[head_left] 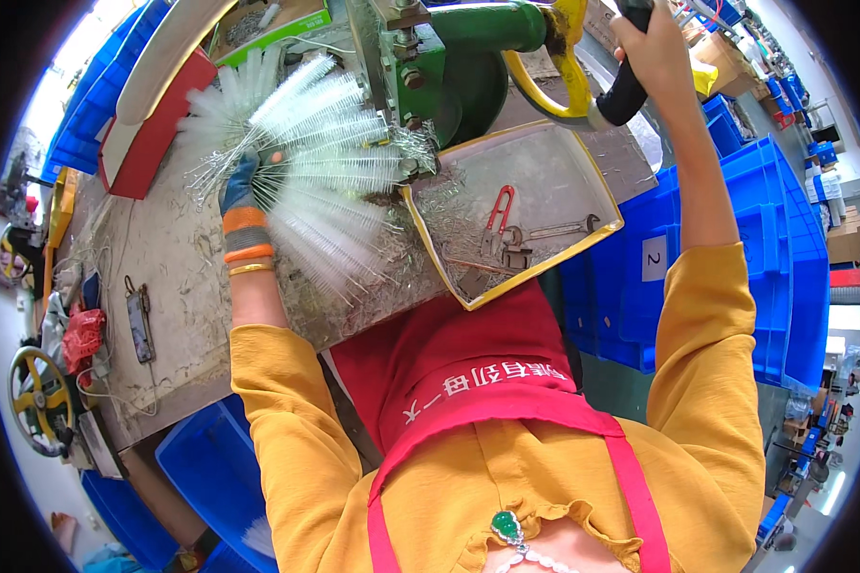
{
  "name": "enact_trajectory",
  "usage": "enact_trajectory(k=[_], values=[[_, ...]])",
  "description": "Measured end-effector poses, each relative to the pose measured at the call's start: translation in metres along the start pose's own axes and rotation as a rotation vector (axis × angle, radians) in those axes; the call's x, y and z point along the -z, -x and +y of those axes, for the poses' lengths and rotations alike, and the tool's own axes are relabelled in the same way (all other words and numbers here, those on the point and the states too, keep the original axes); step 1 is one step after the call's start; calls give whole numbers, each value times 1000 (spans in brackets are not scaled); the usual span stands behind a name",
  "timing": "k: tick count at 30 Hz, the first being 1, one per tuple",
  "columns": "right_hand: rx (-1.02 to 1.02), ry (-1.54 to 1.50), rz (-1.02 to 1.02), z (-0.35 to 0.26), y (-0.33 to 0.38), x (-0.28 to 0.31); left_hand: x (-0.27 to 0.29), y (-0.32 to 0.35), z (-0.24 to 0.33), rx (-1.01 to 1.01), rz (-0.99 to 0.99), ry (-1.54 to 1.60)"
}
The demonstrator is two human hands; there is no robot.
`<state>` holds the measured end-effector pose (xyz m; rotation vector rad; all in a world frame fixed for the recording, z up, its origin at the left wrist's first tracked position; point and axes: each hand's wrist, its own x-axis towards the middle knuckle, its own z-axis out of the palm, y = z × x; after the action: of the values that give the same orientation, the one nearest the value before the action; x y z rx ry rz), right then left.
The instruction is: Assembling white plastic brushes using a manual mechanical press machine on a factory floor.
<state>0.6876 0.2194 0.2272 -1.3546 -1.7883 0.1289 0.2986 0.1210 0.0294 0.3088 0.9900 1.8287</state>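
Note:
My left hand (243, 191), in a blue, grey and orange glove with a bare fingertip showing, is closed round the twisted wire stems of a fanned bundle of white bristle tube brushes (339, 172). The bristle ends spread to the right, some up against the green hand-cranked machine (420, 81). My bare right hand (657, 53) grips the black crank handle (625, 99) at the end of the machine's yellow handwheel (571, 81). More white brushes (234, 105) lie behind my left hand on the worn bench (186, 315).
A yellow-edged tray (554, 177) holds red-handled pliers (498, 218), a wrench (564, 229) and wire clippings. A phone-like device (139, 320) lies at the left. Blue bins (707, 267) stand to the right, and another blue bin (210, 458) sits below the bench at left.

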Motion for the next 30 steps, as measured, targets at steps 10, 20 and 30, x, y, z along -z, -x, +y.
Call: enact_trajectory(k=[10, 20, 30], values=[[159, -105, 294, 66, 33, -33, -8, -4, 0, 22, -1, -80], [-3, -195, 108, 31, 25, -13, -2, -5, 1, -39, -39, 29], [-85, 76, -51, -4, -11, 14, -7, -18, -3, 28, -10, -40]])
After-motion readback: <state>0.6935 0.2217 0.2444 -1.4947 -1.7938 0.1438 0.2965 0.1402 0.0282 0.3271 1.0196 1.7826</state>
